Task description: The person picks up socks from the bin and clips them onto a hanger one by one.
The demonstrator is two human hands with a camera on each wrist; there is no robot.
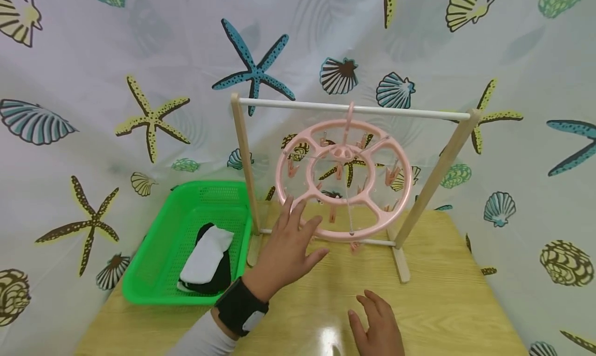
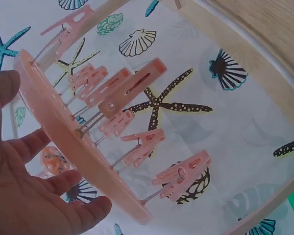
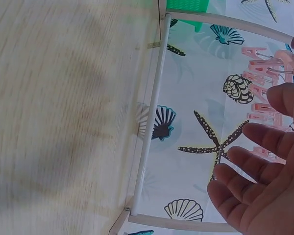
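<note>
A pink round clip hanger [image 1: 342,152] hangs by its hook from a white rod [image 1: 288,104]. Small pink clothespins [image 2: 134,87] dangle from its ring, with nothing visible in those I can make out. My left hand [image 1: 287,250] is at the ring's lower left, fingers spread and extended; in the left wrist view the fingers lie close beside the rim, and whether they touch it I cannot tell. Lower down, my right hand [image 1: 379,325] hovers over the table, palm facing inward, fingers slightly bent and holding nothing.
To the left stands a green plastic basket [image 1: 150,247] holding a white cloth piece [image 1: 207,255] and a black one [image 1: 221,277]. Wooden posts [image 1: 430,182] carry the rod on a wood-grain table [image 1: 447,304]. Behind hangs a curtain [image 1: 195,50] printed with shells and starfish.
</note>
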